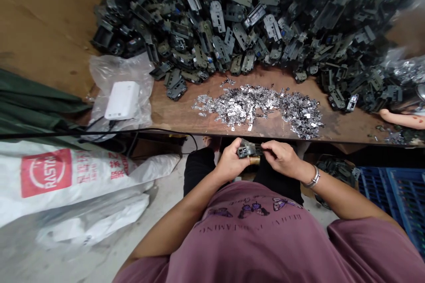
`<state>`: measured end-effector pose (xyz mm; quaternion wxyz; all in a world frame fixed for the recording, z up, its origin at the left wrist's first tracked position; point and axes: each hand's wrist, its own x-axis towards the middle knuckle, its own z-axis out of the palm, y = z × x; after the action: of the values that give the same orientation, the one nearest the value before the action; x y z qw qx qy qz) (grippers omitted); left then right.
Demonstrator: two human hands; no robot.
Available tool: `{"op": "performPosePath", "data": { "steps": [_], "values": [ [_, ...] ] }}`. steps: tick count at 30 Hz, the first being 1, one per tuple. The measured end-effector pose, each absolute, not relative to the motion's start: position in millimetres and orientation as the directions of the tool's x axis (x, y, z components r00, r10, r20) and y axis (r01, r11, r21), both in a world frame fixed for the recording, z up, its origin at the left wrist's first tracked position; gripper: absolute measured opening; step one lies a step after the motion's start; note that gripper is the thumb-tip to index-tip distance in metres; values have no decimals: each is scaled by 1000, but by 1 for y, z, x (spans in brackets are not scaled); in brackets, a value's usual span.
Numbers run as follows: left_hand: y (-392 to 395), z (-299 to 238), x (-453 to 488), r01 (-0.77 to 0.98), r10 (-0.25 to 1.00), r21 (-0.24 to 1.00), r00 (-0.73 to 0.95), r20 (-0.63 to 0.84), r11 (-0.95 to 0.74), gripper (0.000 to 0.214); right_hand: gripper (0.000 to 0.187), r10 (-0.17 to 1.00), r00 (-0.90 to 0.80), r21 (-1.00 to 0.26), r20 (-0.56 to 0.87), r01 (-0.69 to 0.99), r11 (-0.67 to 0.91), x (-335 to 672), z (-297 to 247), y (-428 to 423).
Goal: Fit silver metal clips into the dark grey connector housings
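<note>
Close to my lap, just below the table edge, my left hand (230, 162) is wrapped round a dark grey plastic housing (245, 150) with slots and openings. A gold-coloured cylindrical piece (255, 160) shows beside the fingers of that hand. My right hand (281, 158) is closed in a pinch at the housing's right end; what its fingertips hold is too small to name. Beyond the hands, a heap of small shiny metal pieces (237, 108) lies along the front of the wooden table (172, 114).
A large pile of similar grey housings (217, 15) covers the back of the table. At left are a white box (122, 100) on clear plastic, a black cable (159, 130) and a printed white sack (89, 177). Another person's hand (401, 118) appears at right, above blue crates (378, 190).
</note>
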<state>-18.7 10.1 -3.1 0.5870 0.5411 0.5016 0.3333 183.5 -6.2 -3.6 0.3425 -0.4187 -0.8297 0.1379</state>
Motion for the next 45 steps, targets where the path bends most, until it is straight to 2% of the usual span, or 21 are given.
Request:
{"op": "performPosePath", "data": {
  "steps": [8, 13, 18, 23, 26, 28, 30, 33, 36, 38, 42, 45],
  "values": [
    [11, 4, -24, 131, 946, 978, 259, -194, 165, 38, 23, 795, -496, -553, 350, 575, 603, 199, 25, 6],
    [6, 7, -21, 159, 938, 978, 298, -179, 136, 36, 23, 748, -583, -505, 316, 564, 653, 190, 22, 2],
    [2, 11, -20, 179, 931, 975, 317, -180, 128, 35, 27, 715, -583, -481, 386, 534, 695, 183, 10, -5],
    [1, 8, -21, 104, 927, 985, 339, -163, 135, 42, 25, 738, -485, -502, 468, 542, 674, 180, -7, -18],
    [-1, 5, -23, 95, 929, 984, 329, -172, 148, 46, 32, 768, -438, -587, 468, 496, 640, 181, -14, -28],
    [-3, 5, -25, 98, 939, 985, 300, -169, 146, 47, 36, 833, -373, -731, 408, 414, 543, 183, -14, -33],
    [-4, 6, -26, 92, 955, 987, 255, -153, 133, 47, 34, 927, -221, -879, 304, 309, 362, 185, -11, -34],
    [-4, 11, -26, 92, 969, 991, 217, -115, 97, 45, 31, 998, -33, -996, 45, 73, 47, 181, -8, -28],
    [-4, 9, -25, 114, 974, 992, 214, -72, 48, 44, 37, 971, -96, -953, -219, -192, -233, 166, -9, -20],
    [-4, 4, -24, 133, 976, 991, 215, -45, 17, 42, 37, 938, -125, -872, -322, -347, -346, 155, -11, -16],
    [-6, -9, -27, 108, 980, 994, 197, -18, -4, 42, 42, 884, -178, -711, -433, -536, -456, 143, -13, -12],
    [-5, -9, -34, 2, 942, 995, 323, -94, 99, 53, 48, 879, -233, -697, -417, -538, -474, 147, -14, -12]
  ]
}}
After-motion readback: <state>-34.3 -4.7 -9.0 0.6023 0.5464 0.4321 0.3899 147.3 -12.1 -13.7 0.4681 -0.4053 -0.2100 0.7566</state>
